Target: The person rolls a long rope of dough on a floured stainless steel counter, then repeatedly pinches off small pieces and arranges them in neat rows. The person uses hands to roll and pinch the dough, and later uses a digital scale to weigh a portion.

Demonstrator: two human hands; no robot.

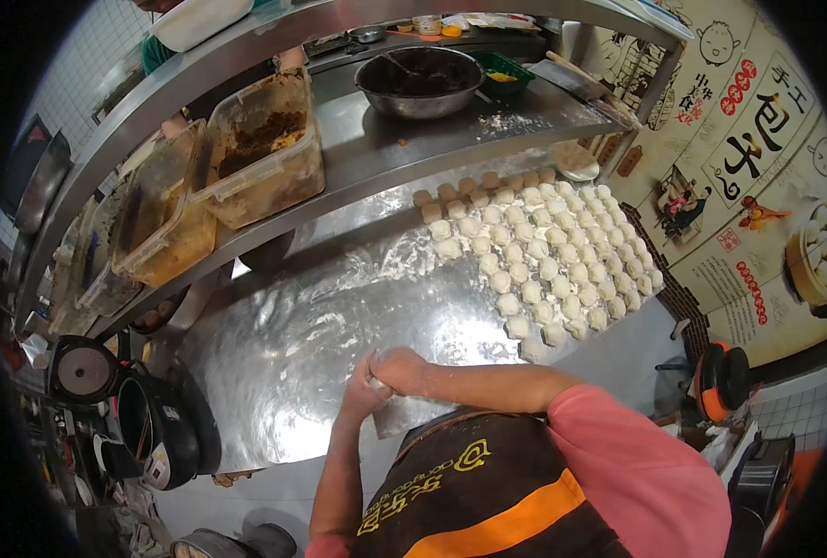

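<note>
My left hand (362, 392) and my right hand (401, 370) meet near the front edge of the floured steel worktable (267, 356). Between them shows a little of a pale piece of dough (378, 383); most of it is hidden by my fingers. To the right, rows of round white filled buns (560, 265) cover the table's far right part. Several browner dough pieces (467, 187) line up behind them, beneath the shelf. Flour streaks mark the steel beyond my hands.
A steel shelf (344, 150) above the table's back carries plastic tubs (267, 181) with filling residue and a steel bowl (420, 104) of dark filling. Left stands a black open-lidded cooker (169, 432). A printed wall (706, 230) borders the right. Behind the shelf, another person's arm (291, 59) shows.
</note>
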